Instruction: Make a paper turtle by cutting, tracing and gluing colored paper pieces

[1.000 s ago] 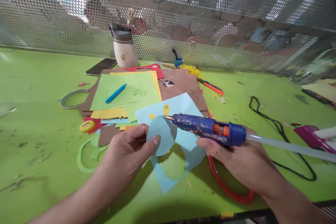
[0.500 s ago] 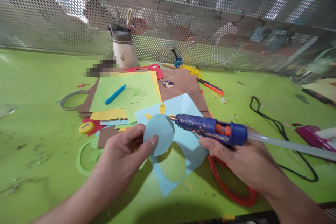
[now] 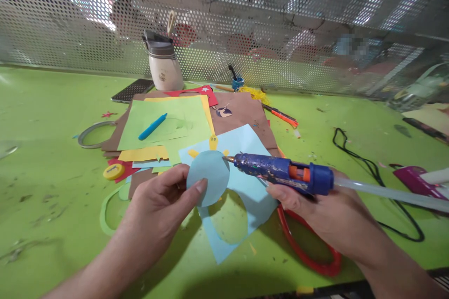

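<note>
Between thumb and fingers, my left hand (image 3: 164, 208) pinches a light blue paper circle (image 3: 210, 180). Small yellow paper pieces, one a head with drawn eyes (image 3: 213, 142), show past the circle's upper edge. My right hand (image 3: 315, 210) grips a blue glue gun (image 3: 277, 170), its metal tip at the circle's upper right edge. I cannot tell if the tip touches the paper. A clear glue stick (image 3: 386, 192) sticks out of the gun's back. Beneath the hands lies a light blue sheet (image 3: 261, 201) with a round hole cut in it.
Red-handled scissors (image 3: 315, 261) lie under my right hand. Behind are stacked papers (image 3: 140, 124), a blue pen (image 3: 152, 126), a bottle (image 3: 164, 67), a phone (image 3: 133, 90) and an orange cutter (image 3: 284, 118). A tape ring (image 3: 82, 138) lies left, a black cord (image 3: 372, 166) right.
The paper circle and my left hand have shifted slightly left, away from the glue gun's tip. My right hand keeps nearly the same place.
</note>
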{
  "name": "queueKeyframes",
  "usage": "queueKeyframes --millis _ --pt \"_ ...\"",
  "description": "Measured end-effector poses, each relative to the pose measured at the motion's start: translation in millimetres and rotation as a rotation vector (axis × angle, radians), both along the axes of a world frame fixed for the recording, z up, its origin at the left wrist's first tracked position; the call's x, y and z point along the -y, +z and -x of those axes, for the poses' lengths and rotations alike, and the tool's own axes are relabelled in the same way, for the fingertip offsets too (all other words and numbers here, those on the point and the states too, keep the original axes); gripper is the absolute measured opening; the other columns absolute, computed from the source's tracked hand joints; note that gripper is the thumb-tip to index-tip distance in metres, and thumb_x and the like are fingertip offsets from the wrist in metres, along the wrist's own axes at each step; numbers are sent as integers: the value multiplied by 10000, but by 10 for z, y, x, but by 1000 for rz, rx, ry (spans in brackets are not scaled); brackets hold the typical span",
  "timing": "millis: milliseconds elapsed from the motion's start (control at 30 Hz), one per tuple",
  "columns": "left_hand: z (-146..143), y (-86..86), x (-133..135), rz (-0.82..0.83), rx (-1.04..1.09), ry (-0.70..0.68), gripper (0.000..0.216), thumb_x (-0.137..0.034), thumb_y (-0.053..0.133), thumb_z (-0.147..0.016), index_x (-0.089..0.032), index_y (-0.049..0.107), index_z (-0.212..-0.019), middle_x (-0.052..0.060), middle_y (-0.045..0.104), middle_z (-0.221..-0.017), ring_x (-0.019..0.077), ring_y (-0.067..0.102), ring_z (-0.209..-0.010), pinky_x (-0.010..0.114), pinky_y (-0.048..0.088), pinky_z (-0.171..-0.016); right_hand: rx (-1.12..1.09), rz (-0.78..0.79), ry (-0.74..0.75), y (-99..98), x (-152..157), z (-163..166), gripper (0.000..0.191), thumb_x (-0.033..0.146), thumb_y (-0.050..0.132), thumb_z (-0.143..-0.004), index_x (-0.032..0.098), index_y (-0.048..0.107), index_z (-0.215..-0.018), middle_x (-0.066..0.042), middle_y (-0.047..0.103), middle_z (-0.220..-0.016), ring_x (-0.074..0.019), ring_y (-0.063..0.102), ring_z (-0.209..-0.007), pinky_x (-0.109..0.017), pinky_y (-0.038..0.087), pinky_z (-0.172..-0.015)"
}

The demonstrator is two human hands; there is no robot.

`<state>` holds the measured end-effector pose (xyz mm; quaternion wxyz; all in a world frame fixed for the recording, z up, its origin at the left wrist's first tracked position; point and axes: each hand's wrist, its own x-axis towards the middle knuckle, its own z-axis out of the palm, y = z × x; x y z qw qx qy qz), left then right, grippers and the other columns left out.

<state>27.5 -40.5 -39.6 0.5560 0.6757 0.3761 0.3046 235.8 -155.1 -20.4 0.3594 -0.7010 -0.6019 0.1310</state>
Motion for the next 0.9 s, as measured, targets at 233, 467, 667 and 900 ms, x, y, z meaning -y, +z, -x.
queueKeyframes --millis 233,467,667,900 --pt "26 16 -5 19 -31 8 128 -311 638 -784 -189 674 -797 -20 675 -716 119 571 -653 174 467 -578 -70 47 -24 40 14 9 122 373 649 -816 300 725 -879 76 756 -713 -132 699 -599 -129 542 -494" --pt "1 38 17 -31 -39 -14 98 -268 640 -769 -201 680 -710 -38 649 -639 95 543 -574 148 434 -517 -71 16 -6 54 9 36 138 367 637 -827 273 738 -835 55 756 -723 -137 700 -607 -153 559 -541" --pt "-47 74 30 -79 -50 -14 118 -246 648 -757 -204 682 -653 -43 610 -571 89 503 -527 146 401 -482 -74 15 9 75 -9 50 138 354 630 -832 286 747 -804 46 754 -728 -147 705 -621 -171 562 -545" --pt "-1 33 22 29 -50 -9 90 -285 661 -767 -197 674 -752 -24 661 -695 118 552 -621 177 445 -552 -152 47 19 44 -29 28 157 385 631 -826 285 726 -902 44 763 -756 -186 706 -633 -218 582 -529"
